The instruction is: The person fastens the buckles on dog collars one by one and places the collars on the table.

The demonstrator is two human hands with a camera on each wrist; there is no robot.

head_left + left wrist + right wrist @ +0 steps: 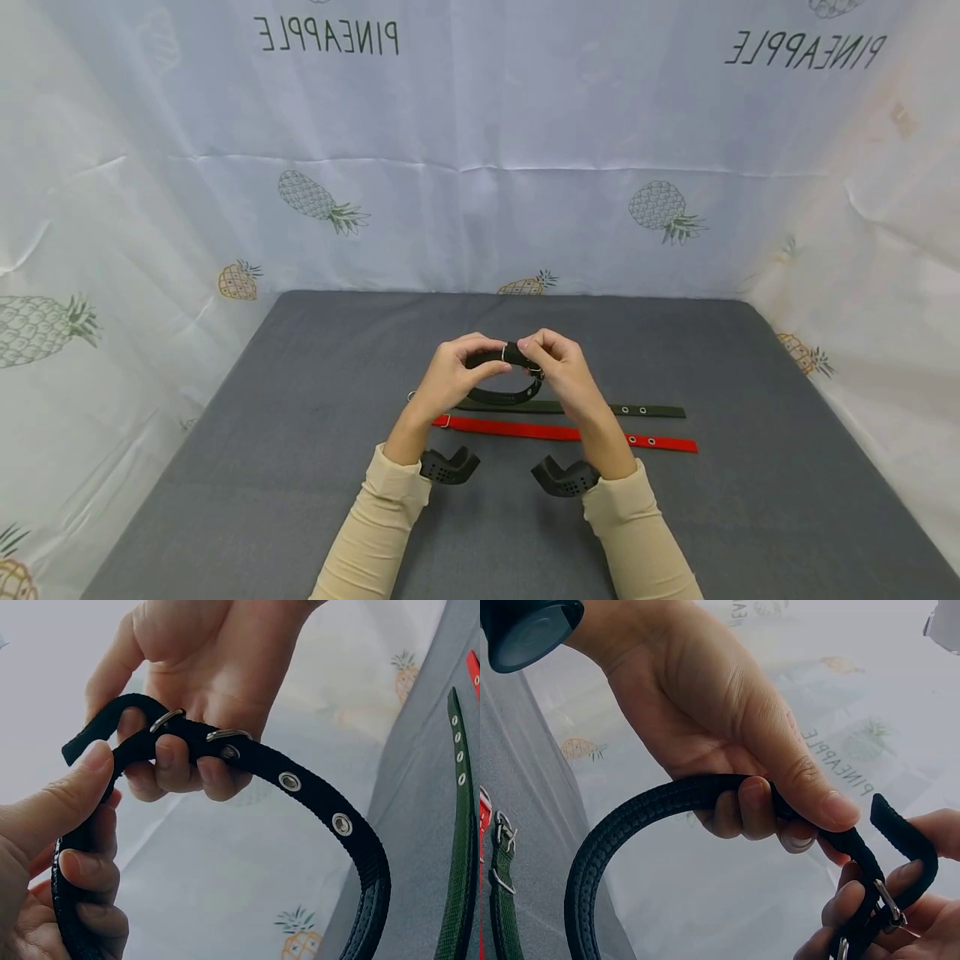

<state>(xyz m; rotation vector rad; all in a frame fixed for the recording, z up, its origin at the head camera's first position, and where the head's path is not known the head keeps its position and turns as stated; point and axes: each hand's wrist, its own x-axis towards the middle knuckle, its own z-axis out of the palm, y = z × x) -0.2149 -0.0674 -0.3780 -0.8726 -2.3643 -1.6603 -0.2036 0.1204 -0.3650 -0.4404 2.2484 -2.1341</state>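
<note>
A black collar (506, 398) with metal eyelets is held up in a loop between both hands. The left hand (450, 372) grips its padded stretch, thumb on top, beside the strap's free end, as the left wrist view shows. On the other side the right hand (562, 367) pinches the strap around the metal buckle (889, 907), with fingers curled beneath it. The strap tip (885, 814) passes the buckle and bends back in a curve. A metal ring (229, 735) sits on the collar near the right fingers.
Beneath the hands, a green collar (660, 412) and a red collar (517, 429) lie stretched out side by side on the grey tabletop (300, 500). White pineapple-print curtains (480, 225) enclose the back and sides. Black camera mounts (450, 467) sit on both wrists.
</note>
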